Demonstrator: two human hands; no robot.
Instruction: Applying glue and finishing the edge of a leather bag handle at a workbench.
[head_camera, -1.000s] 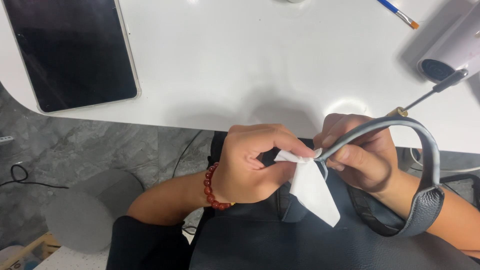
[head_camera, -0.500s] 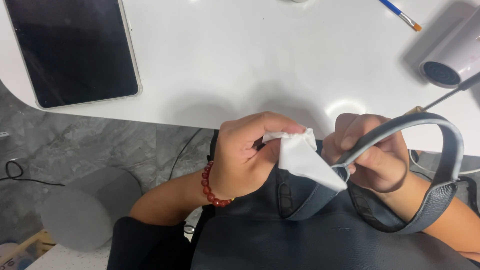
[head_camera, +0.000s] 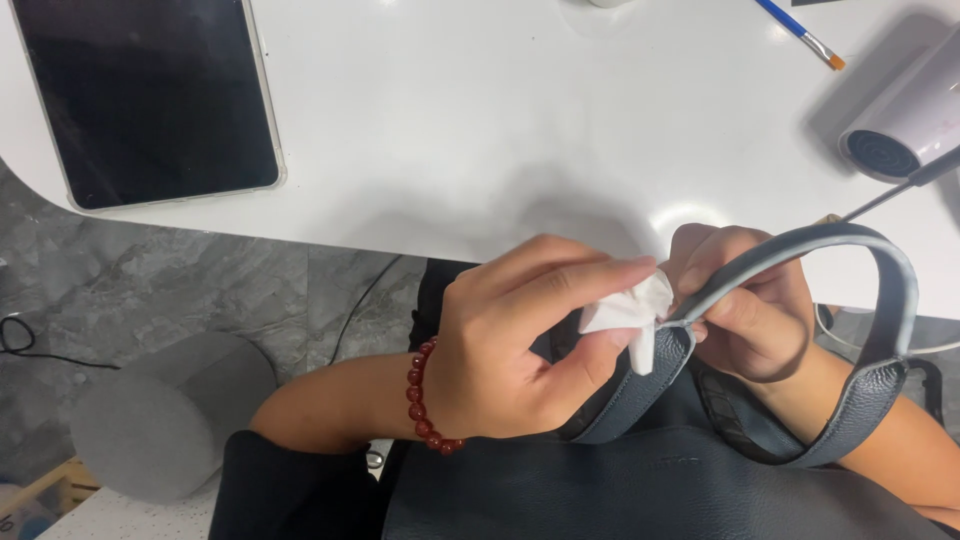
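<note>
Left hand (head_camera: 510, 350) pinches a white tissue (head_camera: 630, 312) against the grey bag strap (head_camera: 800, 245) — right hand (head_camera: 745, 300) grips that strap just beside it, arching rightward.

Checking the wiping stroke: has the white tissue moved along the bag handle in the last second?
Yes. The white tissue, pinched by the left hand, went up toward the white table edge, then back down against the bag handle.

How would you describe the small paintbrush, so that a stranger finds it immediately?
Start at the white table and go to its far right corner, past the pale hair dryer. The paintbrush lies there at a slant, alone on the bare surface. It is the only thin stick with a blue handle and an orange tip.
</note>
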